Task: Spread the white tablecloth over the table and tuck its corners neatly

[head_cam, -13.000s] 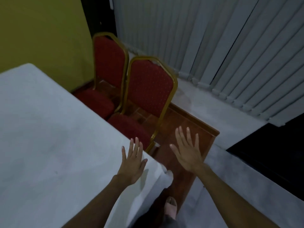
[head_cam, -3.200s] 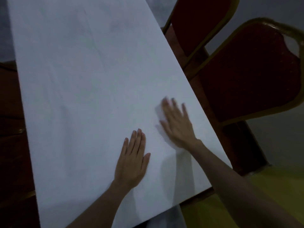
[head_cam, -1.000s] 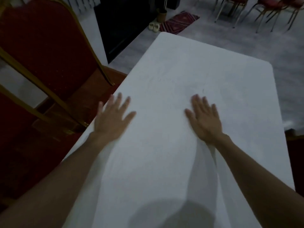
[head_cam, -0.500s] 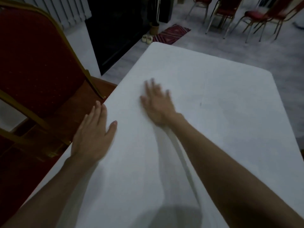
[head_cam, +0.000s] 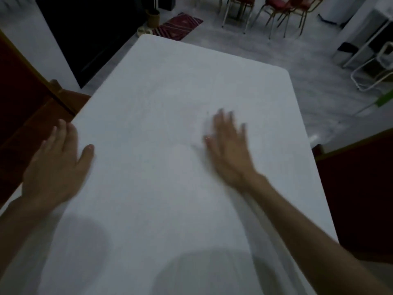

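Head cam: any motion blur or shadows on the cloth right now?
Head view: dim, bluish light; right hand smeared by motion blur, fingertips ghosted; left hand softer only at its fingers; two broad soft shadows on the near white tablecloth; table edges bow from the wide-angle lens.

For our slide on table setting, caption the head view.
Two open bare hands, left hand and right hand, smoothing a white fabric tablecloth.
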`<action>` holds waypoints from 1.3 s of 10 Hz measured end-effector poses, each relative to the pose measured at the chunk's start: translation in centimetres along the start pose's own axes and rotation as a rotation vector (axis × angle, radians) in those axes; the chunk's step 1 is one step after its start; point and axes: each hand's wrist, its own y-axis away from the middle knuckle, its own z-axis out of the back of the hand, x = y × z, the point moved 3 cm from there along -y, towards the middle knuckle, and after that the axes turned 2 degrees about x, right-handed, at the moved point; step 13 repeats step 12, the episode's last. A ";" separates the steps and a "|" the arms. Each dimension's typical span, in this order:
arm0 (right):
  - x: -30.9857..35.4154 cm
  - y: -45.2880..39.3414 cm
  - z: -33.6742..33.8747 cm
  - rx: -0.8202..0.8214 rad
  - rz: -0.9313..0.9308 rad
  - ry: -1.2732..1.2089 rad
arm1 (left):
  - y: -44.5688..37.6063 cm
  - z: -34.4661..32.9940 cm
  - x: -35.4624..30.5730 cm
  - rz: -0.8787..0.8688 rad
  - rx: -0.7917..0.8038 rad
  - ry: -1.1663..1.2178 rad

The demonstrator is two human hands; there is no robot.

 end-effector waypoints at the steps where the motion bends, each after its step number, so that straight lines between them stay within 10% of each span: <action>1: 6.4 5.1 -2.8 0.064 0.535 -0.008 | -0.5 0.0 0.8 0.004 -0.019 -0.062; 2: -2.1 4.5 -1.2 0.021 0.292 0.109 | -0.3 -1.2 1.3 -0.073 0.044 -0.128; 3: -14.6 3.8 4.2 -0.013 -0.380 0.101 | 0.3 0.5 0.1 0.028 0.003 -0.134; 4: -13.7 6.5 3.9 -0.082 -0.472 0.063 | 2.7 1.8 -4.5 0.136 -0.118 -0.070; 5: -3.3 12.1 -0.4 0.055 0.234 0.027 | 8.6 -0.5 -12.1 -0.082 0.020 -0.017; 6: -2.6 19.3 -1.1 0.134 0.468 0.071 | 14.9 -2.0 -12.9 -0.175 0.126 -0.078; 8: -12.8 20.0 2.7 -0.006 -0.269 -0.007 | 22.8 0.9 -8.1 0.382 -0.012 -0.017; 10: -7.7 30.5 0.2 0.155 0.354 -0.010 | 35.8 1.2 -17.9 0.267 0.159 -0.021; 13: -8.5 29.7 8.8 0.493 0.043 0.113 | 39.9 7.0 -22.7 0.246 0.383 -0.184</action>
